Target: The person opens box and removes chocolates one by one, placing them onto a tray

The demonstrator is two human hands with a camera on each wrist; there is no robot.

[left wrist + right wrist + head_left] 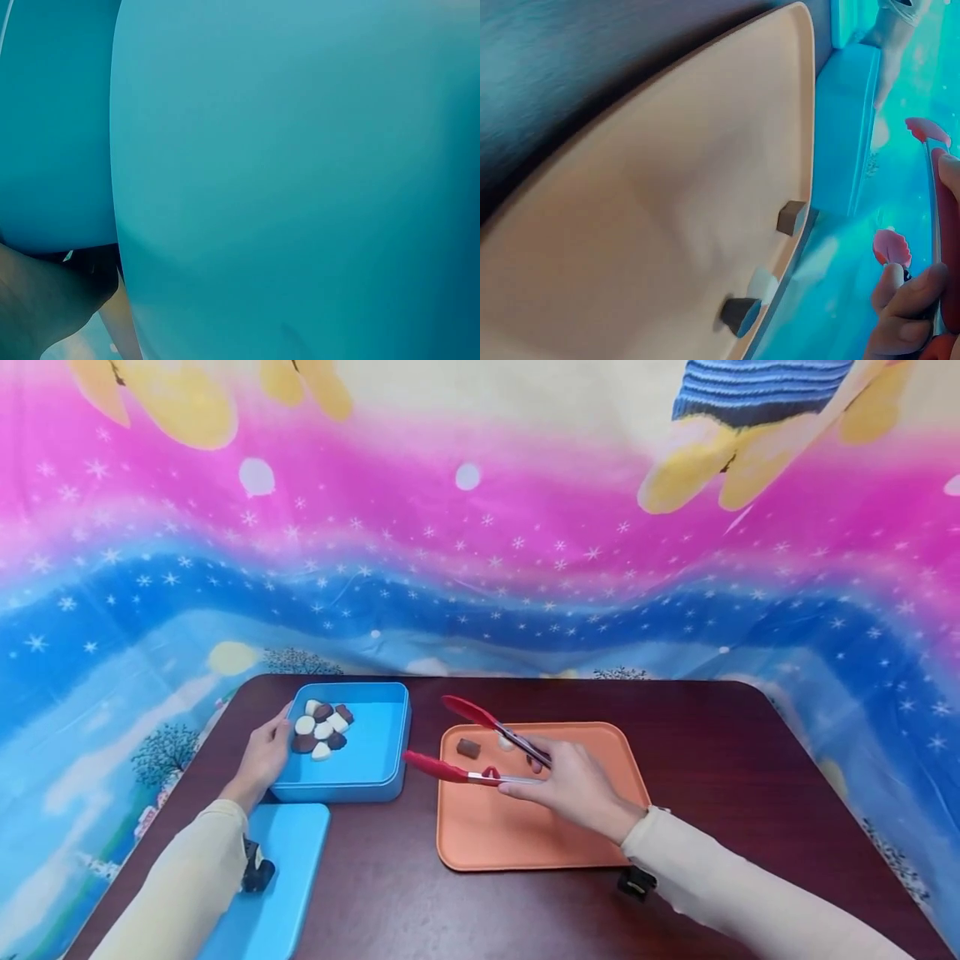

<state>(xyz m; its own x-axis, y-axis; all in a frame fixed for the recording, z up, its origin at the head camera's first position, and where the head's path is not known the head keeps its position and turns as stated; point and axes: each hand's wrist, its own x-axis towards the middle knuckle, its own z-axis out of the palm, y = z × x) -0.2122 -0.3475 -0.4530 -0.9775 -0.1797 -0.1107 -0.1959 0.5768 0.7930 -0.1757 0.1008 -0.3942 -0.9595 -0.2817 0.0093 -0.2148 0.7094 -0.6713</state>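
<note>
My left hand [262, 753] touches the outer left side of a blue box [378, 791], fingers lying along its wall. Inside the box, several brown and white chocolates [322, 728] cluster toward the left. My right hand [581, 789] holds tongs [438, 767] with red tips above an orange tray [517, 852]. The tongs' arms are spread, with nothing between the tips. On the tray lie a brown block-shaped chocolate [468, 748], a white one [763, 286] and a dark one [740, 315], the last two partly hidden behind the tongs and hand in the head view.
A flat blue lid [296, 868] lies in front of the box, beneath the left forearm. Everything stands on a dark brown table [397, 893]. A patterned cloth [480, 560] hangs behind the table. Blue surfaces fill most of the left wrist view.
</note>
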